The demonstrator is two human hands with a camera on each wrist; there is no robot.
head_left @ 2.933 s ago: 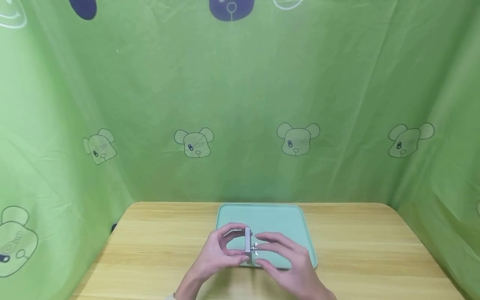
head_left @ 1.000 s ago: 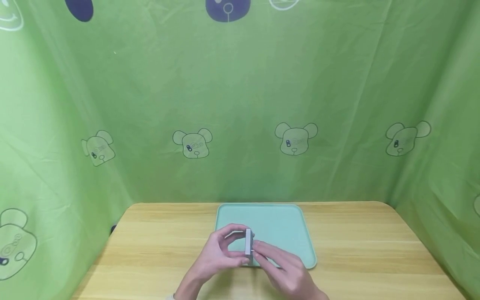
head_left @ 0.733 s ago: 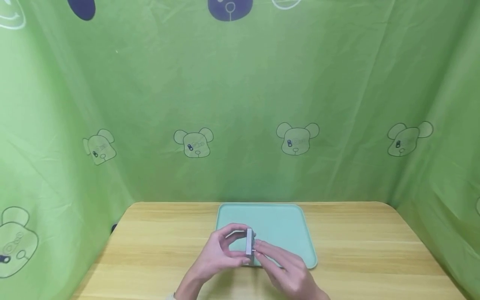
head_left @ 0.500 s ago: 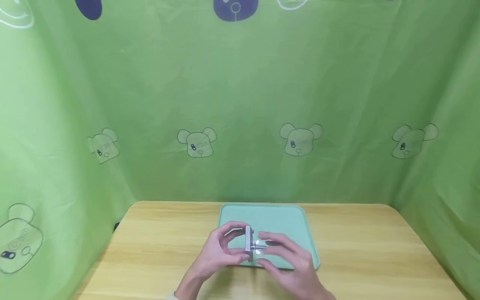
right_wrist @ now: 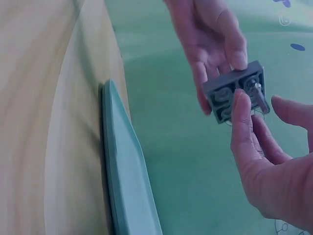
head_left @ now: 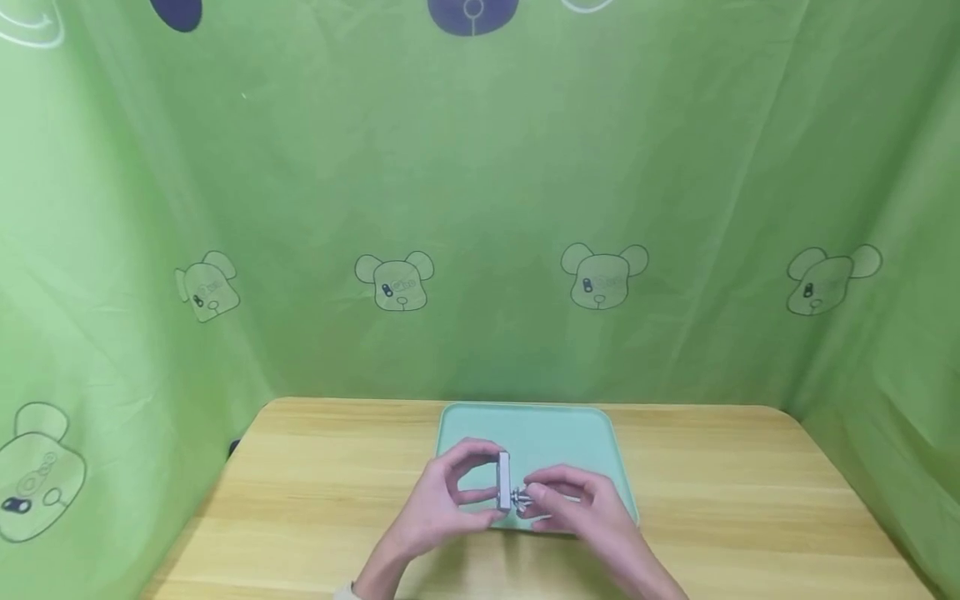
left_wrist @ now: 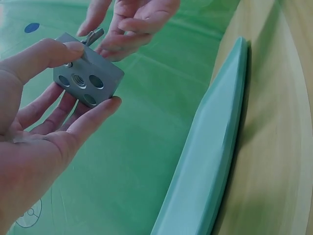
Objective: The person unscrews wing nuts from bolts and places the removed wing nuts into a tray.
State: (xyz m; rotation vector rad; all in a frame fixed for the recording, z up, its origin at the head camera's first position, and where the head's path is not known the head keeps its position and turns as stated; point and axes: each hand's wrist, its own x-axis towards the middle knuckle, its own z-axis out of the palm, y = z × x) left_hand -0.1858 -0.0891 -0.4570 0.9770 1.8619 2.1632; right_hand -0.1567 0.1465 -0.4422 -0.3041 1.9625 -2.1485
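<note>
My left hand [head_left: 442, 500] holds a small grey metal block [head_left: 503, 482] upright by its edges, thumb on one side and fingers on the other. In the left wrist view one face of the block [left_wrist: 105, 63] has several round holes. The opposite face, in the right wrist view, is recessed, and a shiny bolt [right_wrist: 262, 100] with a wing nut [head_left: 517, 498] sticks out of it. My right hand [head_left: 592, 508] surrounds the bolt from the right. Its thumb and index finger are apart on either side of the bolt, with gaps showing in the right wrist view.
Beneath the hands, a mint-green tray [head_left: 555, 433] with a low rim lies on the wooden table [head_left: 735, 500]. Green cloth [head_left: 480, 350] printed with bear heads encloses the table at the back and both sides.
The right hand pinched near the block, then spread its fingers, and now has turned, with thumb and index finger brought closer about the bolt. The left hand keeps its hold on the block.
</note>
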